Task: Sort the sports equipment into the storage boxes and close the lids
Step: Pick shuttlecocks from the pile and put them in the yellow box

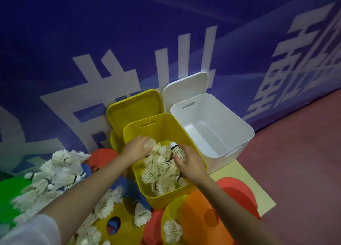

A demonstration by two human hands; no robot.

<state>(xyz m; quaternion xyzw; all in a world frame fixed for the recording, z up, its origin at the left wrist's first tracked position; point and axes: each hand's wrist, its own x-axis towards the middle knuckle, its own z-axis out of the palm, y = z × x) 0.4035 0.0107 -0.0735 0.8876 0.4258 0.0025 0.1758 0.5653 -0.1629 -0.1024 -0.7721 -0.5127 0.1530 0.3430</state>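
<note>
Both hands reach into the yellow box point(162, 134), which stands open and holds a heap of white shuttlecocks point(160, 172); the left hand point(135, 149) is at the far left of the heap with its fingers curled round a feathered shuttlecock point(149, 144), grasping it; the right hand point(191, 163) is at the right side of the box, its fingers bent down among the shuttlecocks, and just beyond its fingertips one shuttlecock point(176, 149) stands with its white cork up; whether the right hand truly holds anything cannot be told. The yellow lid point(133, 109) leans upright against the blue wall point(92, 32) behind its box. Touching the yellow box on the right is a white box point(238, 132), open, with its white lid point(184, 87) propped against the wall as well. To the near left a loose pile of shuttlecocks point(55, 174) lies over flat coloured discs: green point(9, 193), blue point(129, 187), yellow point(118, 224), red point(100, 157); nearer on the right are an orange disc point(199, 213) and a red disc point(238, 193), with a single shuttlecock point(172, 231) lying at the orange disc's left edge. The boxes sit on a pale yellow mat point(245, 176) on a reddish floor point(299, 161).
</note>
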